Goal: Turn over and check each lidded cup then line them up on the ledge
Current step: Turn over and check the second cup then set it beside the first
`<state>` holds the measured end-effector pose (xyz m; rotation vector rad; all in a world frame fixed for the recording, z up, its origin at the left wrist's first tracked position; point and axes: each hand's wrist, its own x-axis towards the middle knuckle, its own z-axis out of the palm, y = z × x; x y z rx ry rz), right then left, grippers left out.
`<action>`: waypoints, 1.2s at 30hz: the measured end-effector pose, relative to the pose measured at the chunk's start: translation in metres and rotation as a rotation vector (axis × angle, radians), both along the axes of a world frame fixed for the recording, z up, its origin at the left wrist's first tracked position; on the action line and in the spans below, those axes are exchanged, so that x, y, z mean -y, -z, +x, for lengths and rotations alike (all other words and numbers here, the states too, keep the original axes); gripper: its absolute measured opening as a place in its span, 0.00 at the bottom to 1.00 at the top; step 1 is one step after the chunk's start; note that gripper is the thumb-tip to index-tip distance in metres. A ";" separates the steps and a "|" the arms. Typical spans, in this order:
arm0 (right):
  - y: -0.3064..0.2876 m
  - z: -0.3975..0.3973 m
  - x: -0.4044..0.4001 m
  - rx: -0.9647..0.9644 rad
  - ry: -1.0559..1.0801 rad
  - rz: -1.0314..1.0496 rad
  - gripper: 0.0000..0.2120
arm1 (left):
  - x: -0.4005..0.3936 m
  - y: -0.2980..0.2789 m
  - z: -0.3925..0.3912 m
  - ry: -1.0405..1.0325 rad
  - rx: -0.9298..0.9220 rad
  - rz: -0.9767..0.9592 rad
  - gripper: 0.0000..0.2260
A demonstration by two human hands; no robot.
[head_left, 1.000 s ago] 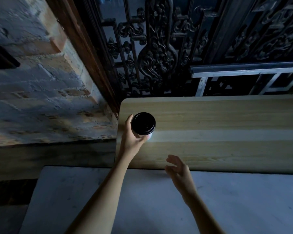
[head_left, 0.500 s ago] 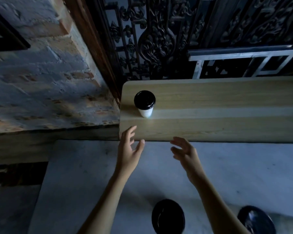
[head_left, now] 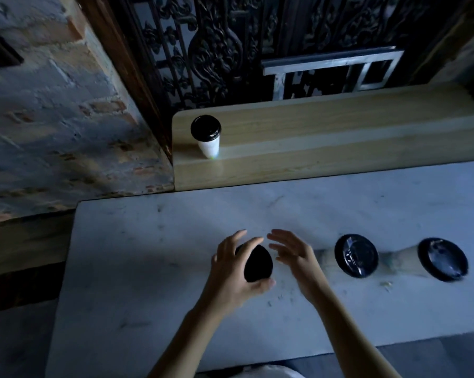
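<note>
Pale marble table (head_left: 148, 268) under dim light. Nearest, left hand (head_left: 230, 271) wrapped around black-lidded cup (head_left: 258, 264), right hand (head_left: 293, 257) spread open beside it; probably light, thin-walled, best held mid-body. Farther, one cup (head_left: 207, 136) upright on wooden ledge (head_left: 339, 126).

Single head-worn wide-angle view, looking steeply forward and down from close above the pale grey marble tabletop (head_left: 175, 241), its far edge meeting the light wooden ledge (head_left: 325, 137), brick wall (head_left: 53, 105) at left.
</note>
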<state>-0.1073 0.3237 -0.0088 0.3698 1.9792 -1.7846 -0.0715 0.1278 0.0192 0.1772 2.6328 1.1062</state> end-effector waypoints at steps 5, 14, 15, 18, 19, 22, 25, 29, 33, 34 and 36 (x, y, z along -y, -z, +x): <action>0.014 0.029 -0.007 -0.008 -0.070 0.057 0.36 | -0.013 0.002 0.006 0.045 0.044 -0.158 0.43; 0.029 0.039 0.005 -0.132 -0.328 0.168 0.34 | -0.013 0.011 0.009 -0.145 -0.020 0.008 0.35; 0.025 0.038 0.007 -0.165 -0.328 0.183 0.32 | -0.010 0.009 0.009 -0.199 -0.014 0.078 0.35; 0.007 0.036 0.009 -0.243 -0.309 0.191 0.33 | 0.003 -0.008 0.007 -0.313 0.035 0.237 0.32; -0.002 0.035 0.008 -0.285 -0.324 0.201 0.35 | 0.008 -0.017 0.007 -0.323 0.053 0.277 0.32; -0.037 0.032 0.006 -0.400 -0.441 0.287 0.39 | 0.021 -0.051 0.012 -0.352 0.097 0.417 0.33; -0.077 0.033 0.002 -0.534 -0.534 0.388 0.40 | 0.027 -0.080 0.020 -0.317 0.108 0.450 0.32; -0.126 0.042 -0.002 -0.630 -0.534 0.482 0.41 | 0.029 -0.115 0.027 -0.269 0.075 0.444 0.30; -0.165 0.055 0.001 -0.660 -0.482 0.484 0.40 | 0.025 -0.136 0.039 -0.258 -0.017 0.508 0.39; -0.173 0.057 0.003 -0.666 -0.472 0.488 0.40 | 0.024 -0.139 0.041 -0.271 -0.050 0.539 0.39; -0.187 0.063 0.007 -0.686 -0.449 0.482 0.38 | 0.023 -0.147 0.042 -0.302 -0.078 0.596 0.36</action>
